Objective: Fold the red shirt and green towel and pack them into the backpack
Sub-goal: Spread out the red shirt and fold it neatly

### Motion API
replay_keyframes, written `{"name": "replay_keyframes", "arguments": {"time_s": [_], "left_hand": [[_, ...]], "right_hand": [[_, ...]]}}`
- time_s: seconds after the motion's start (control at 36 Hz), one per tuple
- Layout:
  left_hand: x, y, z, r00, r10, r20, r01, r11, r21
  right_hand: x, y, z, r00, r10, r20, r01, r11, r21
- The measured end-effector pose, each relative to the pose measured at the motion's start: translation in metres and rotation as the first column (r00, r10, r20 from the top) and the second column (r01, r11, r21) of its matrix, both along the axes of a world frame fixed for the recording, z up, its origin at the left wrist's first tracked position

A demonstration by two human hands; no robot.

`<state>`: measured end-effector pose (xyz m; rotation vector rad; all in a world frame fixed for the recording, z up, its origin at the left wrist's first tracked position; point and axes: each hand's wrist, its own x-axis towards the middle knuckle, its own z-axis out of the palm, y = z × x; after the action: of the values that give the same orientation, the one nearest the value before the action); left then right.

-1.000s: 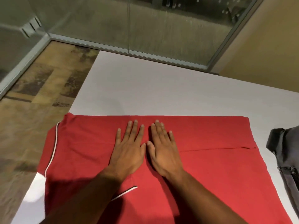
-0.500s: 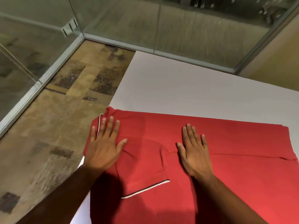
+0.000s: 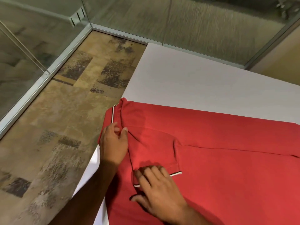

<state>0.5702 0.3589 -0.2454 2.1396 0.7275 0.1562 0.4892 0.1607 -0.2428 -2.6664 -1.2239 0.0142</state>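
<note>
The red shirt [image 3: 219, 151] lies partly folded on the white table [image 3: 194, 85], with its collar end hanging a little over the table's left edge. A sleeve with a white-trimmed hem is folded in across the body. My left hand [image 3: 113, 142] is at the collar end and pinches the fabric between thumb and curled fingers, next to the white piping. My right hand [image 3: 155, 189] is nearer to me, its fingers curled onto the fold by the sleeve hem and its thumb tucked at the cloth below. Neither the green towel nor the backpack is in view.
The table's left edge [image 3: 129, 88] drops off to patterned brown carpet [image 3: 65, 127]. Glass walls with metal frames [image 3: 48, 73] run along the far side and the left. Bare white table top lies beyond the shirt.
The view has swung left. Both hands left their flat press on the shirt: the left now pinches the collar end, and the right moved left and toward me to the sleeve hem, fingers curled.
</note>
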Motion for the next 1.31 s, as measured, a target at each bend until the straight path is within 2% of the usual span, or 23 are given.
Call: {"name": "replay_keyframes", "arguments": {"time_s": [0.17,0.36,0.61,0.75,0.83,0.92,1.03,1.08,1.17,1.31], "left_hand": [[0.033,0.009,0.009,0.987,-0.039,-0.157,0.029,0.997,-0.069],[0.043,0.01,0.008,0.985,-0.024,-0.173,0.016,0.999,-0.047],[0.041,0.011,0.006,0.98,-0.073,-0.183,0.083,0.996,0.044],[0.036,0.007,0.006,0.993,-0.04,-0.112,0.045,0.998,0.045],[0.023,0.001,0.009,0.995,-0.087,0.057,0.076,0.983,0.166],[0.003,-0.001,0.01,0.91,-0.335,0.244,0.266,0.924,0.276],[-0.027,-0.001,-0.004,0.664,-0.691,0.285,0.639,0.722,0.265],[-0.039,0.0,-0.01,0.593,-0.763,0.256,0.725,0.645,0.242],[-0.055,0.004,-0.015,0.54,-0.823,0.179,0.79,0.568,0.229],[-0.076,0.008,-0.015,0.474,-0.879,0.043,0.844,0.468,0.261]], "right_hand": [[-0.001,0.022,-0.004,0.99,0.024,0.136,-0.025,1.0,0.005],[-0.008,0.017,0.008,0.976,-0.006,0.22,-0.024,0.991,0.133],[-0.018,0.017,-0.009,0.973,0.047,0.227,-0.071,0.992,0.1],[-0.017,0.007,-0.002,0.99,0.08,0.116,-0.094,0.988,0.123],[-0.01,-0.015,0.004,0.998,0.019,0.056,-0.027,0.989,0.146],[0.0,-0.044,0.007,0.996,-0.089,0.017,0.086,0.991,0.106],[0.013,-0.074,0.001,0.985,-0.171,-0.027,0.169,0.985,-0.038],[0.02,-0.085,-0.003,0.99,-0.141,-0.002,0.14,0.983,-0.118],[0.029,-0.095,-0.008,0.997,-0.046,0.063,0.058,0.976,-0.212],[0.04,-0.1,-0.005,0.987,0.068,0.144,-0.031,0.97,-0.241]]}}
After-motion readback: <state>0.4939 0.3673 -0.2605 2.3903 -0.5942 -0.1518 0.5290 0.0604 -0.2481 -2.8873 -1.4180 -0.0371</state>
